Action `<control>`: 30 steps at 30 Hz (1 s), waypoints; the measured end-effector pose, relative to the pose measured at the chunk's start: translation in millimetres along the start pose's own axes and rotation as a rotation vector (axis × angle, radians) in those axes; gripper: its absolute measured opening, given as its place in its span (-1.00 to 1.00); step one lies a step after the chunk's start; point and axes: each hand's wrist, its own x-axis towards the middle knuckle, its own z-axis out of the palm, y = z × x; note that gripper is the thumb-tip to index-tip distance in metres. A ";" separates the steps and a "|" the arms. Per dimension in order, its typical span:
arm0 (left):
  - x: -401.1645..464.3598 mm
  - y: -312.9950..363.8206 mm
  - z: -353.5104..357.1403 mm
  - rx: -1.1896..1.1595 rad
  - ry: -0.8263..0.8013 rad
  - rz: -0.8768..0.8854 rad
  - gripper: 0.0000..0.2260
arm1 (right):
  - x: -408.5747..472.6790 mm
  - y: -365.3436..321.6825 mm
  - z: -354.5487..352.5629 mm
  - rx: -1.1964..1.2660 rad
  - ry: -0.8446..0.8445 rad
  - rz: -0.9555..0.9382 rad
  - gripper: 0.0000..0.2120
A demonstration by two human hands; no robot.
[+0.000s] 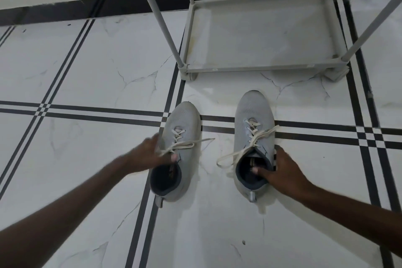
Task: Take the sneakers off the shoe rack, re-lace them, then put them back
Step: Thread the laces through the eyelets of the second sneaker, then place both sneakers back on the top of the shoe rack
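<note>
Left hand (148, 154) grips left sneaker (174, 154) collar; right hand (280, 172) grips right sneaker (253, 143) collar. Risk: loose laces (230, 154) trailing on tiled floor (87, 72), snagging on lift.

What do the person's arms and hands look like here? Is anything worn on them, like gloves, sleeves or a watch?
Both arms are bare as far as the picture shows: no sleeves, gloves, watch, bracelet or rings can be seen on the left hand or the right hand. The nails are short and look unpainted. The left hand is somewhat blurred, so fine detail there is hard to tell.
</note>
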 end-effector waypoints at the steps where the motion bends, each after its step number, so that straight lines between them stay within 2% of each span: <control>1: -9.2 -10.1 11.2 -0.042 -0.033 -0.043 -0.30 | 1.1 -3.1 1.3 -0.038 -0.009 -0.002 -0.31; 3: -19.8 -19.0 37.6 -0.071 0.017 -0.105 -0.38 | 1.8 -9.5 4.6 -0.114 0.018 -0.006 -0.42; 6: -18.2 -11.9 63.6 -0.096 0.264 -0.142 -0.42 | -4.2 -15.5 14.4 -0.169 0.007 -0.008 -0.44; 8: -14.1 -4.6 73.9 -0.130 0.314 -0.137 -0.43 | -6.0 -16.6 21.8 -0.194 -0.023 -0.029 -0.44; 14: -13.5 17.7 94.7 -0.227 0.364 -0.161 -0.66 | 4.2 -36.6 27.7 -0.234 -0.022 -0.078 -0.57; 19: -33.6 41.5 74.3 -0.312 0.313 -0.115 -0.62 | -17.2 -67.2 5.8 -0.255 -0.015 -0.100 -0.64; 22: -61.4 59.3 46.6 -0.339 0.298 -0.086 -0.60 | -48.9 -96.9 -23.0 -0.246 -0.004 -0.108 -0.64; 30: -162.9 144.8 -63.3 -0.339 0.283 0.012 -0.68 | -161.7 -194.5 -123.7 -0.127 0.081 -0.067 -0.74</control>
